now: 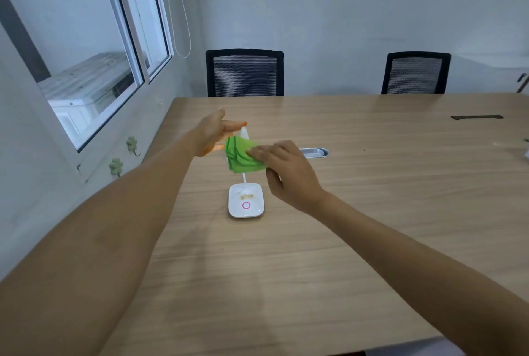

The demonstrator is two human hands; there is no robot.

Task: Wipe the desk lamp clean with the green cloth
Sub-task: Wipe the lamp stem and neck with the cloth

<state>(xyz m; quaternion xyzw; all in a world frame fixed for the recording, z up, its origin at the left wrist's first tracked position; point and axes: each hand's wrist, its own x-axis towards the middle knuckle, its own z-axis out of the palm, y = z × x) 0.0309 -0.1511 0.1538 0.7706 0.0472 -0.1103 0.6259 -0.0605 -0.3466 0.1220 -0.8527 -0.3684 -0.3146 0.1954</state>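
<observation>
— What's where, left to right?

— My left hand point(211, 132) is at ten o'clock from the base point(245, 201), fingers spread loose near the lamp point(244, 133) head. I can't tell if it grips the head or only steadies it. The cloth point(242, 155), folded, lies over the head at twelve o'clock from the base. My right hand point(286, 169) is at one o'clock, palm down, fingers pressing the cloth's right side, thumb hanging free below it.

— What could go wrong?

— I'd say the lamp tips. The stem is thin, and a hard sideways push on the head could swing it or lift the base off the desk point(372, 212). The cloth may also slide off, since I only press it. And crumbs sit on the base, easy to miss.

— Arms?

— Both reach well forward, nearly straight, meeting over the lamp.
</observation>
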